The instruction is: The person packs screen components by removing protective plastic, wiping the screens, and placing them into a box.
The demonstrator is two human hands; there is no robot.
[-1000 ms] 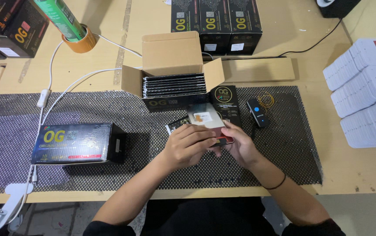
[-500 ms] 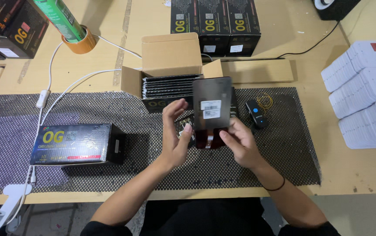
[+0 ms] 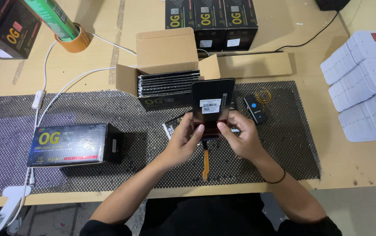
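Both hands hold one flat black pack [image 3: 212,105] upright over the mesh mat [image 3: 109,122]: left hand [image 3: 183,142] and right hand [image 3: 236,137] each grip its lower edge. Two white labels face up on it. Behind it, an open carton [image 3: 166,65] appears nearly full of similar packs, so most seem unhandled. Left of the carton lies a black box [image 3: 72,143].

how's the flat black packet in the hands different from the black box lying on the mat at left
The flat black packet is thin and held upright by the left hand and right hand; the black box is thick and lies untouched on the mat. The packet shows white labels; the box, yellow lettering. Both are black.
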